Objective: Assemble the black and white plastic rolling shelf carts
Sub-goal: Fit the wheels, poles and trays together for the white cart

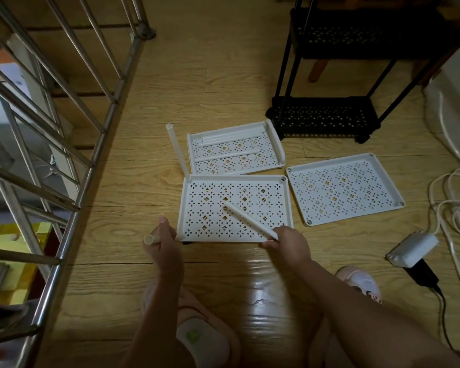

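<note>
A white perforated shelf tray (235, 181) lies on the floor in front of me, with one white tube (178, 152) standing in its far left corner. My left hand (165, 241) grips another white tube (150, 239) at the tray's near left corner. My right hand (288, 241) holds a third white tube (250, 220) that slants over the tray near its near right corner. A second white tray (343, 188) lies to the right. Behind, a third white tray (234, 148) with a handle holds several loose tubes. The assembled black cart (327, 118) stands at the back right.
A steel railing (72, 128) runs along the left side. White cables (452, 203) and a white power adapter (412, 249) lie on the wooden floor at the right. My slippered feet (202, 338) sit at the bottom.
</note>
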### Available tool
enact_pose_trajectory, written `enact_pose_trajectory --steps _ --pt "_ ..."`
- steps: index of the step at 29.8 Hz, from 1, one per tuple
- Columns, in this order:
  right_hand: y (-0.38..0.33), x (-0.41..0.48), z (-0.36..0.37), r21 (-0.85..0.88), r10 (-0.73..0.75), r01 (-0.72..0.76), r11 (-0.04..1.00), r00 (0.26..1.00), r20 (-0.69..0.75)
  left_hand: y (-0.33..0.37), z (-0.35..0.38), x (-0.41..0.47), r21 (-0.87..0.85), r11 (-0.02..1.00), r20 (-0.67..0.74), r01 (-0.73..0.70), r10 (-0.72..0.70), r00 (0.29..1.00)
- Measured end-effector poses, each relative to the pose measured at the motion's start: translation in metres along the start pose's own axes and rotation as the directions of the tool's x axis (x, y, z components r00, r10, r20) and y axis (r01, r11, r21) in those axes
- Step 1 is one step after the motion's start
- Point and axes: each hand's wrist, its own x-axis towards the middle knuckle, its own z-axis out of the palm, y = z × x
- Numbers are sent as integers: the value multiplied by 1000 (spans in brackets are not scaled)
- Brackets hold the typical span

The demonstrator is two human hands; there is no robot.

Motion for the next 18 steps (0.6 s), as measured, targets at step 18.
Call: enact_pose_trajectory --steps 18 --pt "-11 -1 -11 -14 17 -17 1000 1000 12 1 -4 40 245 953 44 180 -197 979"
